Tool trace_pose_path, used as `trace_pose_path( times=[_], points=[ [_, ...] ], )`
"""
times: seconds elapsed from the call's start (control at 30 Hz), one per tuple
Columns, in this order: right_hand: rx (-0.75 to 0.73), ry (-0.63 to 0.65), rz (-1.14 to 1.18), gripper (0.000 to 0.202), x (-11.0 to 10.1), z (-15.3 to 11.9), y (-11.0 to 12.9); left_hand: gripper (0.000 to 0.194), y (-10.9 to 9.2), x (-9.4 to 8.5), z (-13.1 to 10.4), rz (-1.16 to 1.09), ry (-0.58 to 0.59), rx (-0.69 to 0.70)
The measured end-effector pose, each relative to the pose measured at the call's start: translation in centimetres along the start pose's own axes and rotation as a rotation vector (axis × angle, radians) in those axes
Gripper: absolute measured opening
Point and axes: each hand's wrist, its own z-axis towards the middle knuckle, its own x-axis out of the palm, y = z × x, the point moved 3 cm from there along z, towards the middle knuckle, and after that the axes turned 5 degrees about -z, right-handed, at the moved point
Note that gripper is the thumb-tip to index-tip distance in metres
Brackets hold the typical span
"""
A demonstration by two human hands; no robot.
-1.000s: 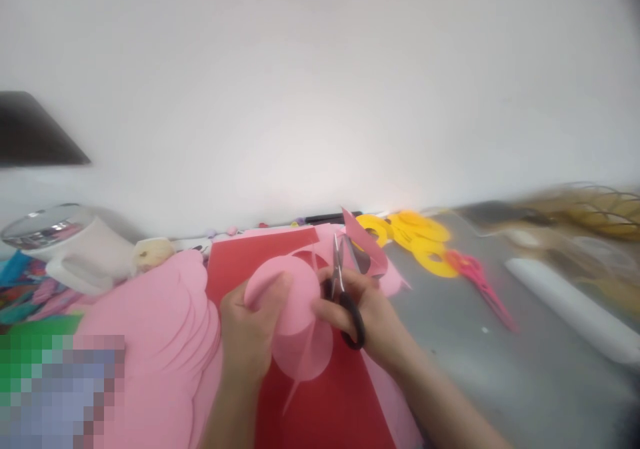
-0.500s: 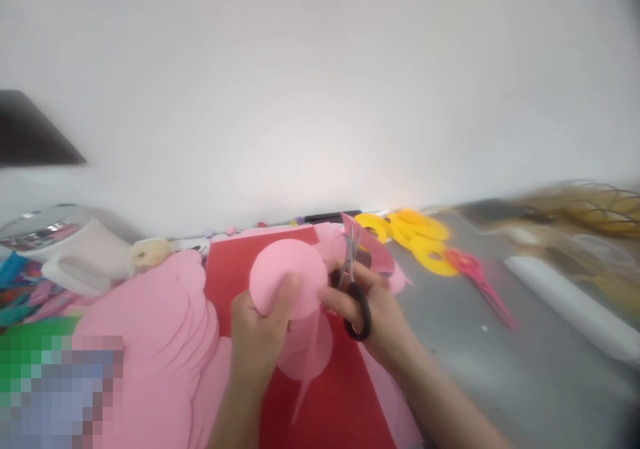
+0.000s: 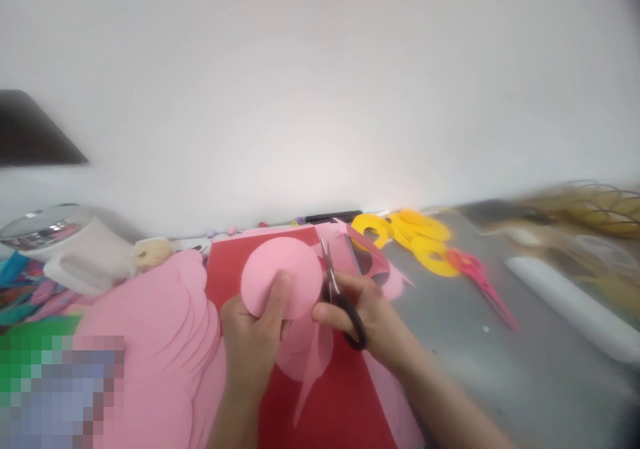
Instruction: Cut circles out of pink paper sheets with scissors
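A round pink paper disc (image 3: 270, 269) is pinched in my left hand (image 3: 257, 329), thumb on its face. My right hand (image 3: 367, 309) grips black-handled scissors (image 3: 330, 272), their slightly parted blades pointing up beside the disc's right edge. Below my hands lies red paper (image 3: 330, 402), with another pink round piece (image 3: 300, 359) and a thin pink pointed strip on it. Pink and red cut scraps (image 3: 370, 255) lie just beyond my right hand.
At the left are stacked pink cut-outs (image 3: 145, 309), a white mug-like container (image 3: 87, 255) and green paper (image 3: 40, 332). Yellow rings (image 3: 435, 259), pink scissors (image 3: 483, 285) and a white roll (image 3: 570, 309) lie at the right. A wall rises behind.
Both hands have shifted slightly left with the disc and the black scissors. The scissors have swung to lean left, their blades now lower and nearer the disc's edge.
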Motion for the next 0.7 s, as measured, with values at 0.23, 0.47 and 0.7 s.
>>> trace_pose_path(
  times=[0.23, 0.47, 0.7],
  points=[
    [0.014, 0.039, -0.051, 0.041, 0.0, 0.0, 0.0, 0.048, 0.1, -0.2, 0.0, 0.034, -0.077, -0.007],
    [0.016, -0.157, -0.065, 0.027, -0.6, -0.1, -0.6, 0.036, 0.0, 0.0, 0.1, -0.033, -0.035, -0.057],
    [-0.042, -0.365, -0.102, 0.016, -1.3, -0.2, -0.7, 0.048, -0.2, 0.4, -0.1, 0.014, 0.041, -0.041]
  ],
)
